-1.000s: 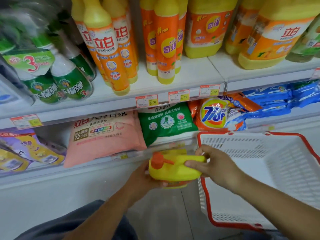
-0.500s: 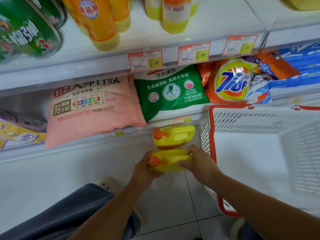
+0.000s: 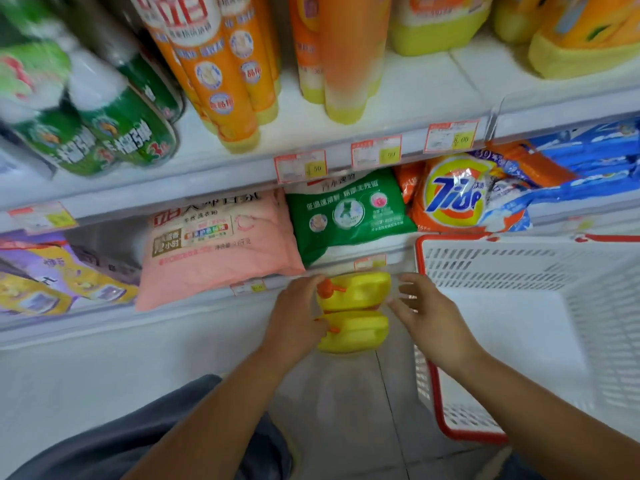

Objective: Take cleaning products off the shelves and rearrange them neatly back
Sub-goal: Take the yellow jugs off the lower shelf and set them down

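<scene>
— Where are the two bottles?
— Upright on the floor point(image 3: 346, 410), orange caps to the left. The far yellow bottle point(image 3: 356, 289) stands right before the front edge of the lowest shelf point(image 3: 86, 323). The near yellow bottle point(image 3: 353, 332) is just in front of it, the two touching or very nearly so
— And the hands?
— The left hand point(image 3: 298, 317) lies against the cap side of both bottles, its fingers reaching up to the far one's cap. That grip is blurred, so whether it clasps or only presses cannot be told. The right hand point(image 3: 426, 317) is on the other side, its grip apart, fingers spread and holding nothing, the tips just beside the bottles
— What else is around?
— A white basket point(image 3: 485, 268) with a red rim, to the right, near the bottles. On the lowest shelf lie a pink bag point(image 3: 214, 251), a green bag point(image 3: 346, 216) beside it and an orange Tide bag point(image 3: 453, 195) further right. The upper shelf point(image 3: 415, 95) carries tall orange bottles point(image 3: 221, 81), with green bottles point(image 3: 128, 126) to their left and price tags point(image 3: 300, 167) along its front edge
</scene>
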Demonstrator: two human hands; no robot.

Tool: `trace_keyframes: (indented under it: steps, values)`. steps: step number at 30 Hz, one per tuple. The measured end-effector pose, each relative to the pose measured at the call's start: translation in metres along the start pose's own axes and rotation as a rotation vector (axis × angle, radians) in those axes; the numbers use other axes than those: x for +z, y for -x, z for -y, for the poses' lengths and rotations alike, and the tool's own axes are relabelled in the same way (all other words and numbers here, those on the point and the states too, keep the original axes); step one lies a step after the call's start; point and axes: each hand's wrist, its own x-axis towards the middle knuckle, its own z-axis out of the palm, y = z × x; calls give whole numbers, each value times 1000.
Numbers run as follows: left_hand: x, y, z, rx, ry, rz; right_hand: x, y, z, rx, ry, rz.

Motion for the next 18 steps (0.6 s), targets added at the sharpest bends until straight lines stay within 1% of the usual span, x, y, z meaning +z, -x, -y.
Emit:
trace_keyframes:
  steps: [2, 4, 6, 7, 9, 10, 12, 15, 18]
  values:
    - [-22, 0, -40, 109, -70, -148, -27, 3, 17, -89, -74, -102]
    - [-44, -9, -79, 259, -169, -335, -56, 1, 38, -168, -135, -208]
    - [-67, -25, -115, 379, -214, -491, -85, -10, 60, -258, -159, -328]
    - [-77, -34, -131, 416, -226, -535, -100, -18, 71, -306, -158, -391]
    - [-91, -58, -155, 438, -268, -569, -127, -39, 92, -395, -114, -513]
    - [-95, -69, -162, 437, -308, -578, -139, -52, 101, -422, -94, -543]
    - [-99, -91, -164, 394, -371, -581, -160, -82, 119, -439, -87, -542]
    - [-100, -114, -155, 284, -347, -577, -178, -134, 144, -468, -62, -500]
    - [-96, -126, -145, 282, -413, -615, -188, -185, 163, -467, -39, -409]
